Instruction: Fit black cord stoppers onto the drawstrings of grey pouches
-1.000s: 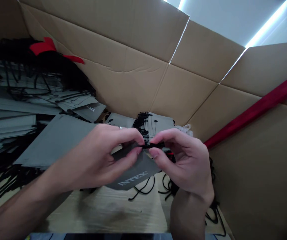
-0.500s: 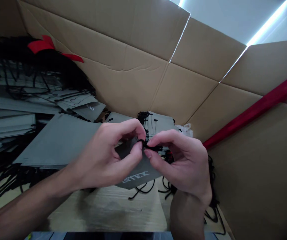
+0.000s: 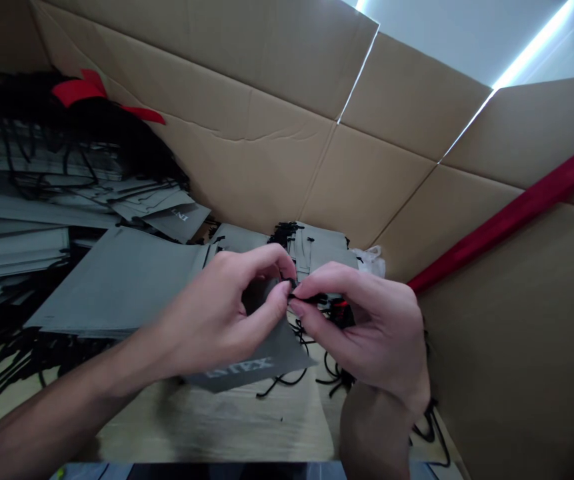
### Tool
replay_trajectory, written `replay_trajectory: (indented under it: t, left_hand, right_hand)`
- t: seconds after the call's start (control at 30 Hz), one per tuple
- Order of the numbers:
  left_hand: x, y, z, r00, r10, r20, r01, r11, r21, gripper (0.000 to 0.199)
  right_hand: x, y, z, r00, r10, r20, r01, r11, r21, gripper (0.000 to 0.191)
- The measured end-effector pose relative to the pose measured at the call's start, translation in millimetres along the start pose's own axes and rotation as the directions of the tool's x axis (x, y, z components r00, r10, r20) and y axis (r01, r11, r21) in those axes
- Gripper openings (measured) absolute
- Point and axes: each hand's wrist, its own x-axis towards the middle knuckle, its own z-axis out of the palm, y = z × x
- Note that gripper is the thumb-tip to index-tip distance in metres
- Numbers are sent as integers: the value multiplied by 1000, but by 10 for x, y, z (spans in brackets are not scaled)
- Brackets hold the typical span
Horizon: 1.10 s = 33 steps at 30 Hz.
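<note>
Near the middle, my left hand (image 3: 237, 310) pinches a black cord (image 3: 291, 285) between thumb and forefinger. My right hand (image 3: 367, 313) pinches the same cord just to the right, its fingertips close beside the left ones. A grey pouch (image 3: 271, 350) with white "INTEX" lettering hangs below and partly behind my left hand, tilted. The fingertips hide most of the cord and the pouch's upper edge.
Grey pouches (image 3: 117, 277) with black cords lie stacked at the left. A black bundle with a red strip (image 3: 81, 91) tops the far pile. More pouches (image 3: 324, 247) lie beyond my hands. Cardboard walls (image 3: 247, 127) enclose the back and right, where a red band (image 3: 507, 217) slants.
The grey pouch has swung to the left and lower, and its lettering shifted with it. Both hands still pinch the cord, with their fingertips slightly closer together.
</note>
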Motion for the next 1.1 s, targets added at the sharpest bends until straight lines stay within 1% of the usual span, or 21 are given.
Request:
replay_trajectory:
  t: [0.07,0.1,0.2,0.3,0.4,0.53,0.63,0.73,0.8,0.87,0.93,1.0,1.1]
  left_hand:
    - [3,-32,6,994,26,102,-28,1000,14,23]
    - [0,-51,11,991,60,121,-64,998,27,24]
    - [-11,-90,22,979,177,97,-183,981,60,24]
    - [-9,-81,7,961,263,83,-268,962,58,28]
    - [8,-52,-29,943,317,100,-317,948,-23,30]
    - [3,-67,-57,936,334,108,-309,930,-200,33]
    - [-39,-124,-44,932,342,119,-287,899,-331,33]
    - [-75,-165,-27,930,354,103,-285,867,-408,31]
    - [-74,-160,-31,929,360,83,-299,865,-404,31]
    - [-55,-127,-51,939,338,64,-300,894,-333,32]
    - [-28,-76,-81,953,298,47,-279,931,-237,32]
    - [-8,-23,-109,966,256,42,-248,958,-146,30]
    - [3,29,-120,973,226,43,-224,974,-31,30]
  right_hand:
    - [7,13,8,1000,31,4,-31,1000,0,17]
    - [9,21,12,999,49,4,-50,999,13,18]
    - [3,57,13,993,112,33,-115,987,111,21]
    - [-13,112,4,981,168,100,-189,947,259,24]
    - [-20,180,23,969,193,153,-241,867,436,28]
    - [-36,265,131,967,190,168,-254,711,655,32]
    - [-76,310,240,970,183,161,-241,605,759,33]
    - [-101,328,309,976,172,136,-210,552,807,34]
    - [-91,329,305,976,173,128,-204,551,809,29]
    - [-65,320,255,977,173,128,-207,595,776,27]
    - [-45,296,173,979,177,106,-199,679,706,33]
    - [-38,252,88,980,184,72,-189,764,617,44]
    - [-42,175,7,980,186,75,-197,831,520,53]
